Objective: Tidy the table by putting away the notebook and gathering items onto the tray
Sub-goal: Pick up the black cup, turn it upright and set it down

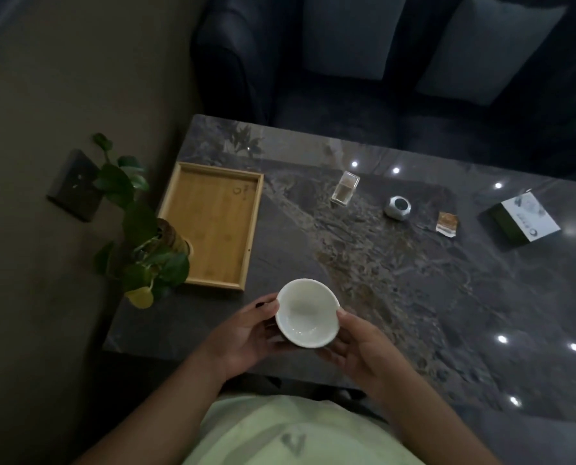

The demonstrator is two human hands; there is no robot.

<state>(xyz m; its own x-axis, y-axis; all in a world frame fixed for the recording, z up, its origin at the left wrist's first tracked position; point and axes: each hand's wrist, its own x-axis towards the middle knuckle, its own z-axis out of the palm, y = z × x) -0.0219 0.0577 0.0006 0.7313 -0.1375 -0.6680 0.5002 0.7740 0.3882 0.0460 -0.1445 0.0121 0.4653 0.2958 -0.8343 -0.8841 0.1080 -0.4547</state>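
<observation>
grip of left hand (246, 332), right hand (363, 347) round white bowl (308, 313), box (523, 218) print illegible

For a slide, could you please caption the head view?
Left hand and right hand hold a white bowl near the tray.

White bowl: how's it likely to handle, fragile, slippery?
The white bowl looks like glazed ceramic: probably rigid and breakable against the stone table. Its glossy surface may be slippery, which fits the left hand and right hand both gripping it. Wide and shallow, it seems unlikely to tip.
</observation>
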